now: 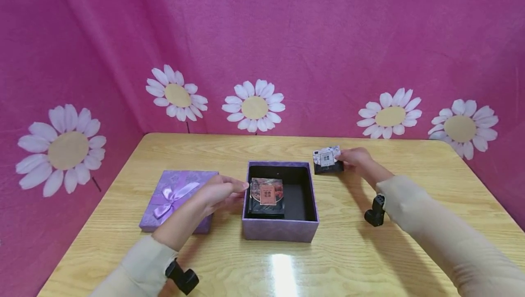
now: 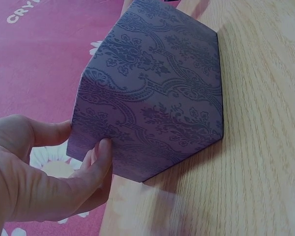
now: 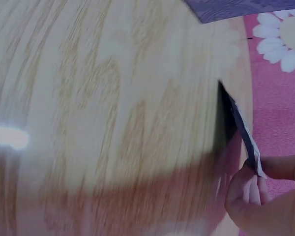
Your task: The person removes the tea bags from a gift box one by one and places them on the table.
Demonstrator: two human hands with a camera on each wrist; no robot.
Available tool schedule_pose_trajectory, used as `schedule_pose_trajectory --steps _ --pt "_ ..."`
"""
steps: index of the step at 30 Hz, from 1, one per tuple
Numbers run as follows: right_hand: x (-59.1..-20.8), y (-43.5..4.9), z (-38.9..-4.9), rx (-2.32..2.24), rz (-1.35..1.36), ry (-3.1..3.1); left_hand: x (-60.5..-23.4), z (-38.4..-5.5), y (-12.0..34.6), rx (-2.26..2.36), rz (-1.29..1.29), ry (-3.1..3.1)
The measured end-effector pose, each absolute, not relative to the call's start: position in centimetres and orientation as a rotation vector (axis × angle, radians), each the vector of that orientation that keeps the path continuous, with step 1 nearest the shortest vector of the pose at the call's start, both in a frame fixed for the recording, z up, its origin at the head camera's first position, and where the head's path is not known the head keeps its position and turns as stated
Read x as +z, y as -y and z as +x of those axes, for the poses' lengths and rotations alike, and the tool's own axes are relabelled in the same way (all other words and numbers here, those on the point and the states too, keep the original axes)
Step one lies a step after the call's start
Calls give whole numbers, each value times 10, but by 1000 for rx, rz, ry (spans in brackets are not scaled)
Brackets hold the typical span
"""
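Note:
An open purple box (image 1: pixel 280 230) with a black inside stands on the table. A black tea packet with a red-orange label (image 1: pixel 268 195) lies inside, on the left. My left hand (image 1: pixel 221 192) is at the box's left wall; the left wrist view shows one finger at the rim and a fingertip on the patterned outer wall (image 2: pixel 152 83). Beyond the box to the right, my right hand (image 1: pixel 358 160) pinches a black-and-white tea packet (image 1: pixel 327 159) by its right edge. The right wrist view shows this packet (image 3: pixel 243 129) edge-on, tilted, its far end near the tabletop.
A purple lid (image 1: pixel 176 192) with a ribbon bow lies left of the box, partly behind my left forearm. The wooden table (image 1: pixel 348 260) reaches back to a pink cloth (image 1: pixel 320 51) printed with white flowers. Black cameras (image 1: pixel 375 211) sit on both wrists.

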State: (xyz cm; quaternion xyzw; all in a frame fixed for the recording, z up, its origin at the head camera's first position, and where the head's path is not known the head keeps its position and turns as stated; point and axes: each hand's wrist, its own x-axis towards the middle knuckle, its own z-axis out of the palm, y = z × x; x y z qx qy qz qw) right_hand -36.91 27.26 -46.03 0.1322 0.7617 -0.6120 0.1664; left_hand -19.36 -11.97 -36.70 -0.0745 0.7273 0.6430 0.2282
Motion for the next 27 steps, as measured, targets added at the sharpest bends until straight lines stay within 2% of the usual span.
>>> schedule_pose_trajectory --steps 1,4,6,10,27 --pt "-456 -267 -367 -1660 418 -2269 -367 -194 120 1772 -207 -2003" --pt "-412 -239 -328 -1412 451 -2540 -368 -195 119 1779 -212 -1998" --pt "-403 -232 -317 -1261 425 -2683 -367 -195 119 1781 -216 -1996" --pt "-402 -226 -310 -1047 361 -2865 -365 -194 118 1769 -230 -2003" --pt "-407 -216 -310 -900 334 -2950 -363 -192 118 1758 -237 -2018"
